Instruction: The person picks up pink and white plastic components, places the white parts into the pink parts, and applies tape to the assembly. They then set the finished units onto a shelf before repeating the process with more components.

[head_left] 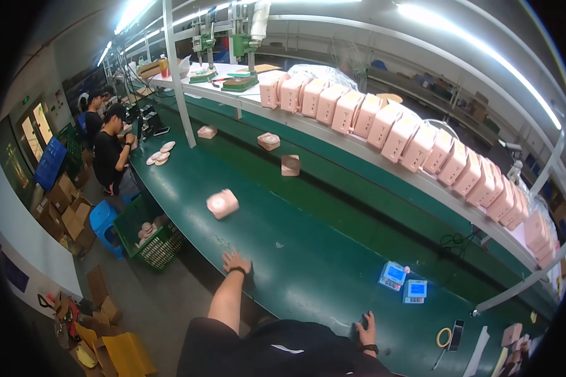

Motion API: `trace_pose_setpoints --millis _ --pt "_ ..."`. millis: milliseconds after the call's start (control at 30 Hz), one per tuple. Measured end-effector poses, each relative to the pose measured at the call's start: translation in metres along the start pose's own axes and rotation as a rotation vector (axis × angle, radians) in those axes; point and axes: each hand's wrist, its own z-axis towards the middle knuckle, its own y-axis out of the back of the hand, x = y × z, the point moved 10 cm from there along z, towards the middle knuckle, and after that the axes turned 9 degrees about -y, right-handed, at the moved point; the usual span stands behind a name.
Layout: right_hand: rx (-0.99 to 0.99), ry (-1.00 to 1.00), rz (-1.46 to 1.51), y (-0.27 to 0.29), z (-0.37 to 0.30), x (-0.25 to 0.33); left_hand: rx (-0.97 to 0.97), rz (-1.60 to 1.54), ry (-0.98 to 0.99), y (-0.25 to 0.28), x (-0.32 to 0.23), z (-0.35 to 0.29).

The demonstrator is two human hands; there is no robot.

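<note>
My left hand (236, 261) rests palm down on the green work surface (295, 251), fingers spread, holding nothing. Just beyond it lies a pink boxy housing (222, 204) with a pale round part on its face; it looks slightly blurred. At the table's near edge, my right hand (367, 329) is empty with its fingers apart. Ahead of that hand are two small light-blue devices with lit blue screens, one (393, 275) beside the other (415, 291). Farther off sit more pink housings, one (290, 165) nearer than another (268, 141).
A shelf (383, 157) along the far side bears a long row of pink housings (399, 138). Pink discs (161, 154) lie far left, near a person (111, 151). A green crate (160, 242) stands left of the table. Tape (444, 337) lies at right.
</note>
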Motion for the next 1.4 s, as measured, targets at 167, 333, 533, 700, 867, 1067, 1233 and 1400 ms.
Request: trace_pose_setpoints --millis 167,333,533,700,867,1067,1233,1400 --pt "-0.040 -0.074 -0.249 -0.007 0.001 -0.009 -0.257 0.080 -0.191 -0.024 -0.025 -0.057" --pt "-0.007 -0.119 -0.421 -0.018 0.000 -0.008 -0.327 0.035 -0.206 -0.018 -0.023 -0.066" --pt "0.006 -0.104 -0.446 -0.017 0.009 -0.002 -0.362 0.049 -0.213 -0.018 -0.026 -0.064" --pt "-0.001 -0.115 -0.499 -0.017 0.010 0.004 -0.361 0.074 -0.219 -0.019 -0.025 -0.062" --pt "-0.015 -0.095 -0.497 -0.018 0.004 0.012 -0.346 0.091 -0.220 -0.020 -0.022 -0.063" --pt "-0.012 -0.073 -0.505 -0.016 0.005 0.014 -0.306 0.103 -0.231 -0.027 -0.021 -0.076" --pt "0.021 -0.076 -0.491 -0.016 0.004 0.013 -0.298 0.095 -0.224 -0.039 -0.020 -0.094" --pt "0.153 -0.106 -0.428 -0.009 0.008 0.010 -0.253 0.105 -0.173 -0.049 -0.031 -0.104"
